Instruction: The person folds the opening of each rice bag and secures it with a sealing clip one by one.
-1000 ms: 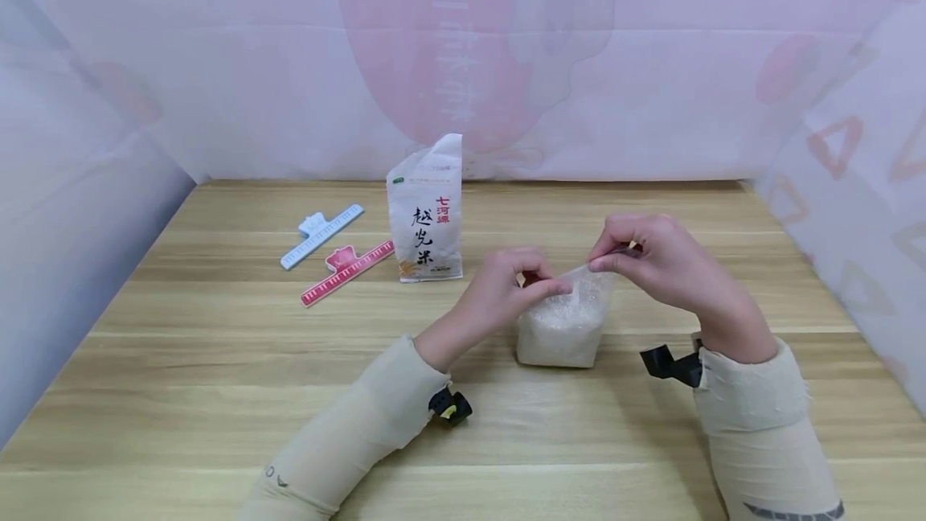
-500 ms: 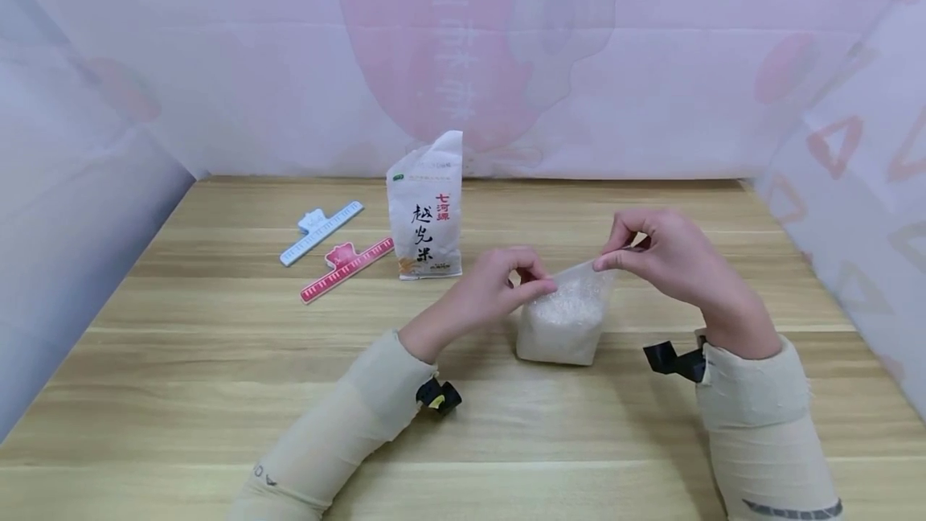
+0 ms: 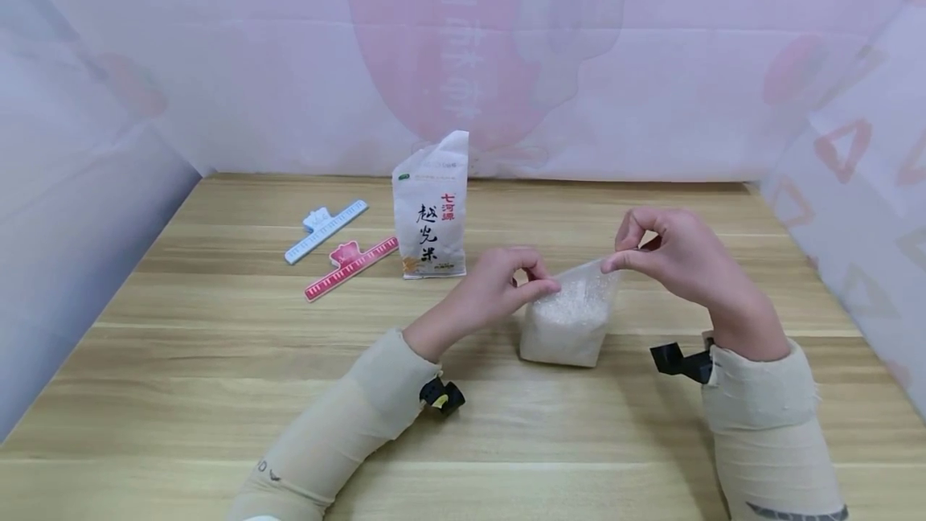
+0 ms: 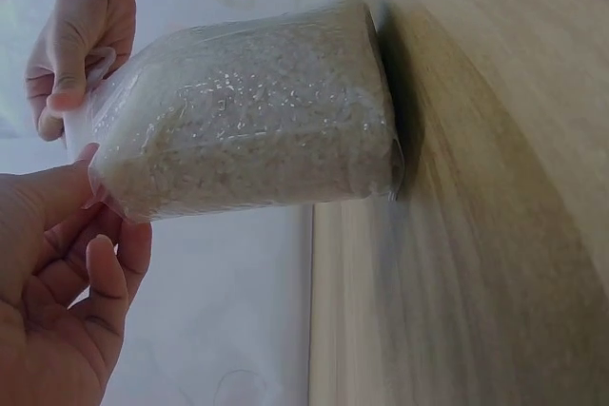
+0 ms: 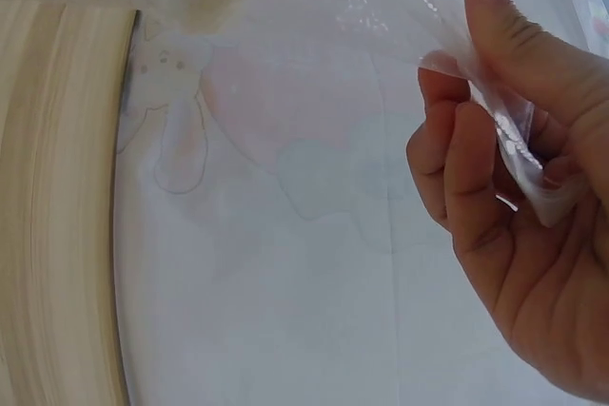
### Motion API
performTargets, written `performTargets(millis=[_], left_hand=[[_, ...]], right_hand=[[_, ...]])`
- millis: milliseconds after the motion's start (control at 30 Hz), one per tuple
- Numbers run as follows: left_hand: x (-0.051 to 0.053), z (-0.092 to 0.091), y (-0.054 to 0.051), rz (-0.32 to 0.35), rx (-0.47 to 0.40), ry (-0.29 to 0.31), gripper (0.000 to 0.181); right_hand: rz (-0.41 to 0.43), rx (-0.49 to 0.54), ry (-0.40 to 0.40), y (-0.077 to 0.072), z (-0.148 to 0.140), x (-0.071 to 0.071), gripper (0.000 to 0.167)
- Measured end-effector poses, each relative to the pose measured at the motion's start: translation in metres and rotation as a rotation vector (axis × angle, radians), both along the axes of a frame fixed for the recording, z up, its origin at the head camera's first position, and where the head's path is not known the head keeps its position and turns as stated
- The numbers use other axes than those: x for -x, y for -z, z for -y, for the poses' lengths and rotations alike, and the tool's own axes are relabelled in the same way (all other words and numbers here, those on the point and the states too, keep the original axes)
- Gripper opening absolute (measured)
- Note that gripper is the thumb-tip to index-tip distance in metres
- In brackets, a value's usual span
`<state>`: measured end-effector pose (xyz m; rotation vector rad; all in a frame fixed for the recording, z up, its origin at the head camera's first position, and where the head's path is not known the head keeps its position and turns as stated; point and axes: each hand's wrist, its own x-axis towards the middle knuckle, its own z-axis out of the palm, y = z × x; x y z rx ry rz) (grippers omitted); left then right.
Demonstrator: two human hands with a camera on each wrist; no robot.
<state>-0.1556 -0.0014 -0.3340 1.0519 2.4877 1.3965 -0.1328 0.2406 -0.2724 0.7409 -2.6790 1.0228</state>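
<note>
The bag (image 3: 564, 336) stands upright on the table (image 3: 506, 449), right of centre and between your hands, with rice (image 4: 257, 111) filling most of it; your left hand (image 3: 499, 284) pinches the left end of its top between thumb and fingertips, and your right hand (image 3: 673, 256) pinches the right end, thumb pressed against curled fingers with some film bunched inside; neither pinch shows a gap. The step in hand looks like drawing the bag's top out flat; the edge slants up to the right, so you would do well to lower your right hand or raise your left until it runs level; pull evenly and gently outward, since thin film may stretch or slip; let the base rest on the table so the rice stays settled; the packet (image 3: 434, 223), red clip (image 3: 352, 268) and blue clip (image 3: 325, 233) lie well left, clear of your pull.
</note>
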Motion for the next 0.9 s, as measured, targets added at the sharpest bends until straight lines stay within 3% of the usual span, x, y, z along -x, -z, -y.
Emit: performTargets(millis=[233, 500, 667, 900], left_hand=[[0.002, 0.001, 0.003, -0.004, -0.039, 0.029, 0.014], [0.001, 0.001, 0.003, -0.027, -0.050, 0.023, 0.012], [0.001, 0.000, 0.003, -0.052, -0.053, 0.026, 0.012], [0.003, 0.002, 0.003, -0.039, -0.049, 0.044, 0.013]], right_hand=[[0.058, 0.063, -0.090, 0.000, 0.002, 0.000, 0.024], [0.003, -0.048, -0.219, 0.005, 0.013, 0.004, 0.014], [-0.002, -0.041, -0.249, 0.010, 0.017, 0.004, 0.014], [-0.075, 0.023, -0.330, 0.014, 0.017, 0.008, 0.020]])
